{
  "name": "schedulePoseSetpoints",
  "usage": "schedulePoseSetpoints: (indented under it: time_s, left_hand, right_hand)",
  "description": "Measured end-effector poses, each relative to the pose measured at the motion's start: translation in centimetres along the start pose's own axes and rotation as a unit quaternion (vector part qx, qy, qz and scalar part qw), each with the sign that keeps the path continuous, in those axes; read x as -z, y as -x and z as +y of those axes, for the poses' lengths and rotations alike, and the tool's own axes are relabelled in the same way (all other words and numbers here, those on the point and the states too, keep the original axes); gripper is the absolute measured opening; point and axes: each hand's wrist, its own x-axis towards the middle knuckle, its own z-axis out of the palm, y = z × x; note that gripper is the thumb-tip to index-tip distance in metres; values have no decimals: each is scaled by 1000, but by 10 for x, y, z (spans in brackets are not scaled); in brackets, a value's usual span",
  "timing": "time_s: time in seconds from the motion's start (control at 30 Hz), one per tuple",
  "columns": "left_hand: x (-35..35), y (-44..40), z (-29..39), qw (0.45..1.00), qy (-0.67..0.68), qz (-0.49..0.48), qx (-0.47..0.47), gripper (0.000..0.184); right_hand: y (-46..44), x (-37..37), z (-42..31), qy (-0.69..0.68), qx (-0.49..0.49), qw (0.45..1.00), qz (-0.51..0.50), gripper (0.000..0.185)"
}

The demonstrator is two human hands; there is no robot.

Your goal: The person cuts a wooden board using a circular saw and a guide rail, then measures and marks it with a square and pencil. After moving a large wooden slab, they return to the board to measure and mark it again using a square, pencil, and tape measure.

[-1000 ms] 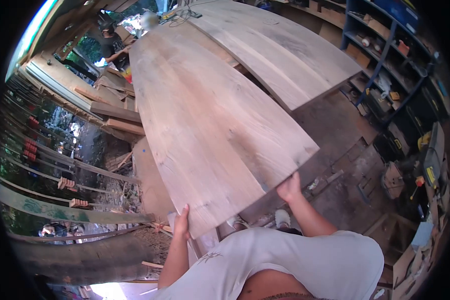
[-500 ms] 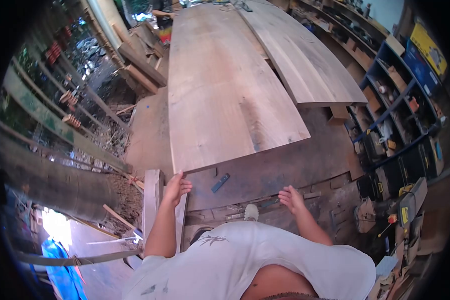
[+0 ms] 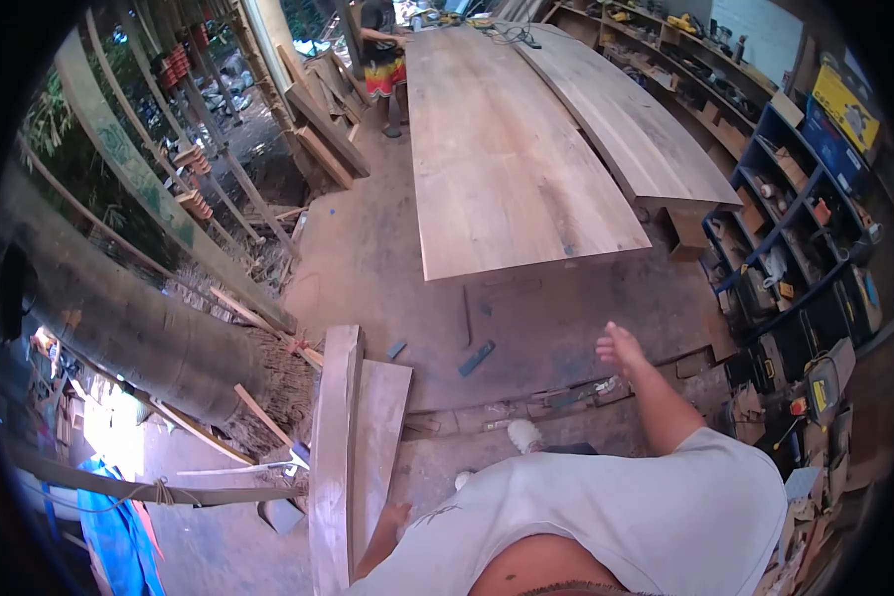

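My right hand hangs in the air with its fingers stretched out and nothing in it. It is apart from the large wooden slab, whose near edge lies beyond it. Low beside my shirt is my left hand, small and partly hidden, so its fingers cannot be made out. It is nearest to the wooden boards on the left. A second wooden slab lies alongside the large one on its right.
A dark flat tool lies on the floor below the slab. Blue shelving with tools and cases lines the right side. Wooden posts stand at the left. A person in colourful shorts stands by the slab's far left side.
My left hand has dropped from beside the large slab's near left corner to my side. My right hand has moved slightly up and right. The view has shifted back from the slab.
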Motion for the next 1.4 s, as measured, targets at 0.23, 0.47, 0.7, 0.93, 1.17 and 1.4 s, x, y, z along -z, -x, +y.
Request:
schedulePoseSetpoints:
  time_s: [0.23, 0.47, 0.7, 0.93, 1.17, 1.4]
  left_hand:
    - [-3, 66, -27, 975, 109, 72, 177, 37]
    - [-19, 165, 154, 942, 238, 230, 57, 40]
    - [-172, 291, 86, 829, 371, 324, 266, 38]
    - [-321, 385, -15, 671, 454, 352, 469, 39]
    - [-295, 474, -122, 577, 560, 389, 451, 43]
    - [-232, 570, -241, 552, 529, 466, 445, 45]
  right_hand:
    - [-43, -62, 42, 283, -4, 937, -203, 37]
    - [-57, -141, 143, 566, 9, 634, -527, 34]
    - [-15, -262, 155, 602, -33, 551, -578, 32]
    - [143, -387, 205, 605, 37, 506, -613, 33]
    - [314, -495, 300, 667, 206, 288, -655, 32]
    - [430, -577, 387, 689, 214, 247, -647, 35]
